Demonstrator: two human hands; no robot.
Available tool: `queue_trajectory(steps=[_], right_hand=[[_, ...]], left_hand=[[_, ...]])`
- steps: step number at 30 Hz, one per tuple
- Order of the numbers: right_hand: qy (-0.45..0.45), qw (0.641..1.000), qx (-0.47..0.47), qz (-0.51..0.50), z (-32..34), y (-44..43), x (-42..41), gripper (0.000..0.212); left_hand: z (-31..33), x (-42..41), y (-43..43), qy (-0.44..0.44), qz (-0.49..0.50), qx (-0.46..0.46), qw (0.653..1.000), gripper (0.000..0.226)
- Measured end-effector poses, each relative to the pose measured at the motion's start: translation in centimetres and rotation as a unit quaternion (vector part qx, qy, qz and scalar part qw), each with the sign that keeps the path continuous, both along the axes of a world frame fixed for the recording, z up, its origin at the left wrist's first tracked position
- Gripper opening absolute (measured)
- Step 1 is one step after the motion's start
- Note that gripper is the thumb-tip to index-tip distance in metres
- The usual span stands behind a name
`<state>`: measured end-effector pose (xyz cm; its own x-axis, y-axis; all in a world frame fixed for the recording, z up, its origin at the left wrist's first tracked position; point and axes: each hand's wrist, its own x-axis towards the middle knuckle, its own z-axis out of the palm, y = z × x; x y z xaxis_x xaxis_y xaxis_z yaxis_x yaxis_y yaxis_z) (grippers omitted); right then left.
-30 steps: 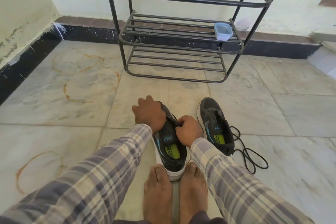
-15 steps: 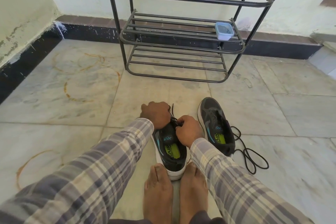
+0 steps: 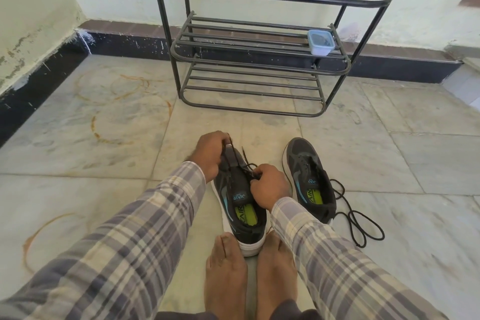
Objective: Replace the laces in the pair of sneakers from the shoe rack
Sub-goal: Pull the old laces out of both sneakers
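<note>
A black sneaker (image 3: 240, 205) with a white sole and green insole stands on the floor, its heel between my bare feet. My left hand (image 3: 211, 154) is closed on one end of its black lace (image 3: 235, 157) above the toe area. My right hand (image 3: 270, 186) pinches the lace at the eyelets on the shoe's right side. The second sneaker (image 3: 309, 176) stands to the right with no lace in it. A loose black lace (image 3: 359, 223) lies coiled on the floor beside its heel.
A black metal shoe rack (image 3: 259, 65) stands against the far wall, with a small lidded plastic box (image 3: 320, 43) on its middle shelf. Marble floor tiles with rust rings spread to the left. A wall runs along the left side.
My left hand has risen off the sneaker's toe and pulled a lace end up and away. The right hand stays at the eyelets.
</note>
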<state>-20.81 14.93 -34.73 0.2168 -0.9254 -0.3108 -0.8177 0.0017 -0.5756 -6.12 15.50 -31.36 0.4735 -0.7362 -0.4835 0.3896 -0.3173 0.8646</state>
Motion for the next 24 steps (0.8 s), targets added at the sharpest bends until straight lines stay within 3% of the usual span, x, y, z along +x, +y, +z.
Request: queue_trajectory(steps=[1, 3, 4, 5, 6, 8, 10, 13, 15, 16, 17, 18, 19, 21, 22, 24], right_hand=[[0.001, 1.000, 0.000, 0.000, 0.0, 0.0, 0.0, 0.027], [0.000, 1.000, -0.001, 0.000, 0.0, 0.0, 0.0, 0.026], [0.000, 1.000, -0.002, 0.000, 0.0, 0.0, 0.0, 0.025], [0.002, 1.000, -0.003, 0.001, 0.0, 0.1, 0.0, 0.025], [0.002, 1.000, -0.003, 0.002, 0.0, 0.1, 0.0, 0.025], [-0.002, 1.000, -0.002, 0.003, 0.0, 0.2, 0.0, 0.025], [-0.003, 1.000, -0.004, 0.002, 0.1, 0.3, 0.1, 0.025], [-0.001, 1.000, -0.002, 0.003, 0.2, 0.3, 0.1, 0.026], [0.002, 1.000, -0.002, 0.004, 0.3, 0.3, 0.1, 0.026], [0.002, 1.000, -0.001, 0.004, 0.3, 0.2, 0.1, 0.025], [0.001, 1.000, -0.002, 0.004, 0.3, 0.2, 0.0, 0.025], [0.001, 1.000, -0.001, 0.004, 0.3, 0.2, 0.0, 0.025], [0.002, 1.000, 0.000, 0.004, 0.3, 0.2, 0.0, 0.025], [0.002, 1.000, 0.002, 0.004, 0.3, 0.2, 0.0, 0.025], [0.002, 1.000, 0.003, 0.002, 0.3, 0.2, 0.1, 0.025], [0.002, 1.000, 0.003, 0.000, 0.4, 0.3, 0.1, 0.025]], left_hand=[[0.1, -0.1, 0.2, 0.086, 0.031, -0.044, 0.995, 0.017], [0.2, -0.5, 0.2, 0.101, 0.032, -0.074, 0.992, 0.024], [-0.1, -0.7, 0.0, 0.011, 0.011, -0.053, 0.998, 0.026], [-0.5, -0.7, -0.2, -0.144, -0.046, -0.017, 0.988, 0.027], [-1.1, -0.5, -0.4, -0.319, -0.124, 0.035, 0.939, 0.024], [-1.4, -0.7, -0.2, -0.578, -0.279, 0.120, 0.757, 0.021], [-1.1, -0.8, 0.0, -0.673, -0.369, 0.154, 0.622, 0.027], [-0.9, -0.9, 0.0, -0.742, -0.401, 0.176, 0.508, 0.028], [-1.0, -0.6, -0.2, -0.766, -0.389, 0.162, 0.485, 0.027], [-0.8, -0.4, -0.4, -0.761, -0.381, 0.168, 0.498, 0.028], [-0.8, -0.2, -0.5, -0.735, -0.366, 0.183, 0.540, 0.030], [-0.5, -0.1, -0.6, -0.688, -0.338, 0.205, 0.608, 0.032], [-0.3, 0.2, -0.6, -0.605, -0.290, 0.217, 0.710, 0.033], [-0.3, 0.8, -0.5, -0.333, -0.140, 0.149, 0.920, 0.027], [0.0, 0.9, -0.3, -0.186, -0.078, 0.098, 0.975, 0.022], [0.7, 0.7, 0.0, 0.029, -0.013, 0.002, 1.000, 0.025]])
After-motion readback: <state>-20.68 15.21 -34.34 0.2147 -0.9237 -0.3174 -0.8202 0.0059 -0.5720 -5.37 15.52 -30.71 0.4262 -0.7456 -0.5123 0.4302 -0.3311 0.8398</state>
